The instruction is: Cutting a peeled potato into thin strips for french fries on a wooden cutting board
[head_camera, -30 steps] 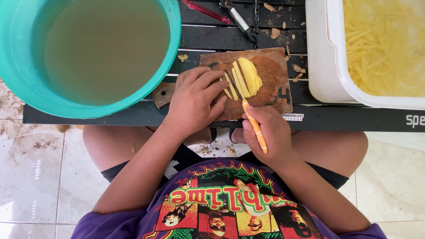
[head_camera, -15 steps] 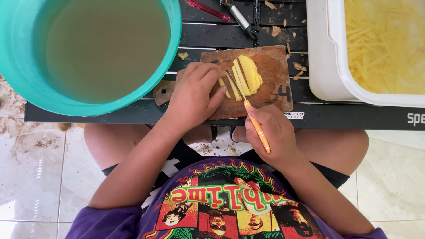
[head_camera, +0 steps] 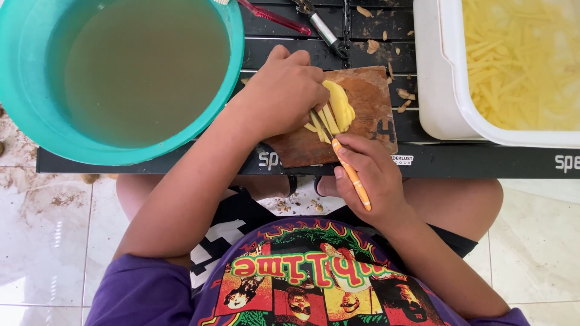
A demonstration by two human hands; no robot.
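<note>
A peeled potato [head_camera: 338, 105] lies part-sliced on one small wooden board [head_camera: 362, 124] on the black slatted bench [head_camera: 181, 160]. The left hand [head_camera: 284, 90] presses down on the potato's uncut end, its grip clamped over it, while the right hand [head_camera: 368, 175] has its grip clenched around one orange-handled knife [head_camera: 344, 163], whose blade rests among the slices just ahead of those fingers. Several flat slices, perhaps five or six, lean against one another beside the blade; how much uncut potato remains under the left hand is hidden. By the look of it the slicing is well along, though these slices are not yet cut into sticks. Well to the right of the knife hand, one white tub [head_camera: 447, 78] already holds a large heap of yellow sticks, too many to count. To the left of the holding hand stands one teal basin [head_camera: 36, 121] of cloudy water. Beyond the board lie two tools, one red-handled [head_camera: 275, 17], one metal [head_camera: 323, 30], among scattered peel scraps [head_camera: 403, 93].
</note>
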